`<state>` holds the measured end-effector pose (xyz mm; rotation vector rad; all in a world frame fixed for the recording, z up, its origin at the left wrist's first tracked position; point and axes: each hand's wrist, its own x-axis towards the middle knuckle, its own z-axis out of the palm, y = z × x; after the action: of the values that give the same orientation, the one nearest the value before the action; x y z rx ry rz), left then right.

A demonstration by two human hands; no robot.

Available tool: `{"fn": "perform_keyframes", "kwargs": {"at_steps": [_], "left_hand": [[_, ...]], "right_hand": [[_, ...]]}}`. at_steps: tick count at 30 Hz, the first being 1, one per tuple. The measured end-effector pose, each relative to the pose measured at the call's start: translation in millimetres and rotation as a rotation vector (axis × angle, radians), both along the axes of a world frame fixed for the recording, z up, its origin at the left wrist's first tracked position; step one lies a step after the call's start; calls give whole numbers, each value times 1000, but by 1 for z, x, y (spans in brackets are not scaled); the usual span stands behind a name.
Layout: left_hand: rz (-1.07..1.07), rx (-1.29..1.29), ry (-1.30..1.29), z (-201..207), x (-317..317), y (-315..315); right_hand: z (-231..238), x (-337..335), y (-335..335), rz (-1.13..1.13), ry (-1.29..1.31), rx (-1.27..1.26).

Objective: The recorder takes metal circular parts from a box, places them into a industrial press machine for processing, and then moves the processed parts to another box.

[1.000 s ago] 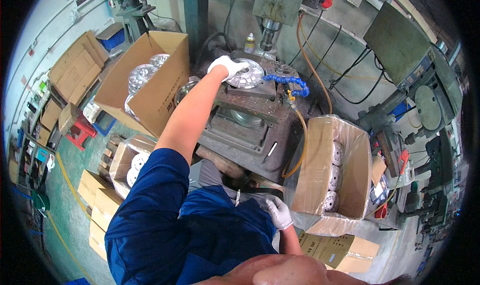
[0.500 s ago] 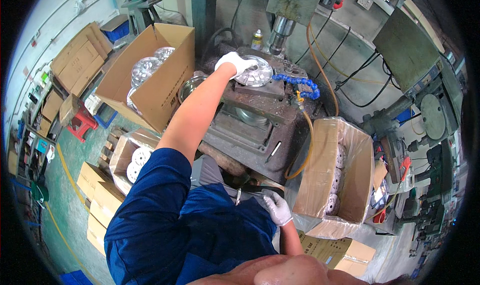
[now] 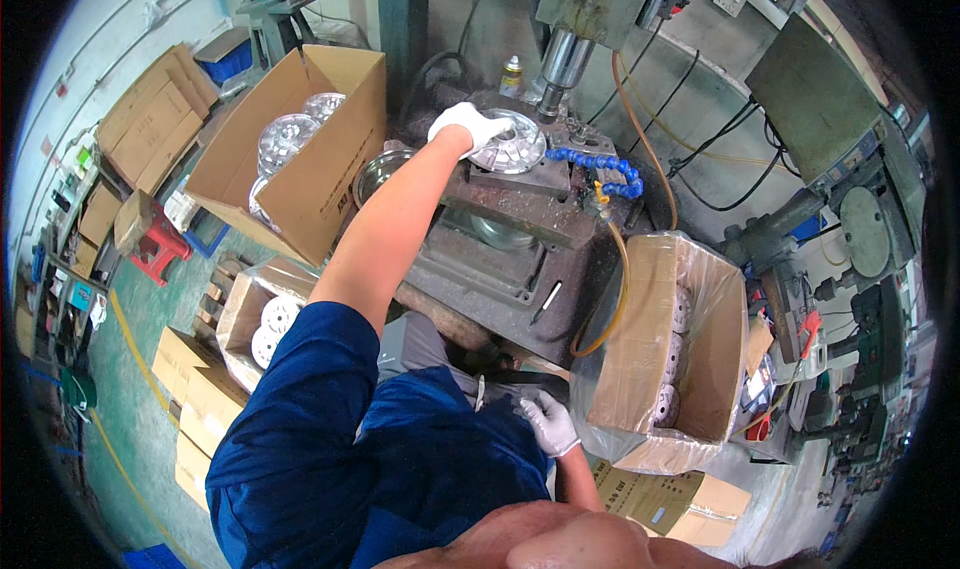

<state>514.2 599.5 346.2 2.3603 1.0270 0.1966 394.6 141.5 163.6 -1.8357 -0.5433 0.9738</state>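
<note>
My left hand (image 3: 463, 129), in a white glove, reaches forward and grips the left rim of a shiny metal wheel (image 3: 516, 150). The wheel lies flat on a raised block of the machine table (image 3: 560, 224), its spokes partly covered by my fingers. Above and just right of it hangs the drill press spindle (image 3: 567, 61), apart from the wheel. A blue jointed coolant hose (image 3: 600, 161) ends at the wheel's right side. My right hand (image 3: 552, 425), also gloved, is low beside my waist with its fingers loosely apart and nothing visible in them.
A tall cardboard box (image 3: 330, 184) with shiny wheels stands left of the machine. At right is a plastic-lined carton (image 3: 625, 369) with several pale wheels; another lined carton (image 3: 235, 314) is at lower left. A spray can (image 3: 511, 77) stands behind, and a pen-like tool (image 3: 547, 301) lies on the table.
The spindle looks slightly lower. My right hand has shifted a little down and left, while my left hand stays on the wheel. The view has moved slightly.
</note>
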Motion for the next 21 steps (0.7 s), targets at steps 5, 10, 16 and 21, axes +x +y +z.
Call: {"fn": "perform_keyframes", "kwargs": {"at_steps": [5, 10, 16, 21], "left_hand": [[-27, -20, -52, 1, -3, -2], [-13, 4, -23, 1, -2, -3], [-7, -13, 20, -1, 0, 0], [-24, 4, -11, -2, 0, 1]], "right_hand": [[10, 8, 11, 0, 6, -9], [7, 6, 8, -18, 23, 65], [0, 0, 6, -46, -1, 48], [2, 2, 0, -41, -55, 1]]}}
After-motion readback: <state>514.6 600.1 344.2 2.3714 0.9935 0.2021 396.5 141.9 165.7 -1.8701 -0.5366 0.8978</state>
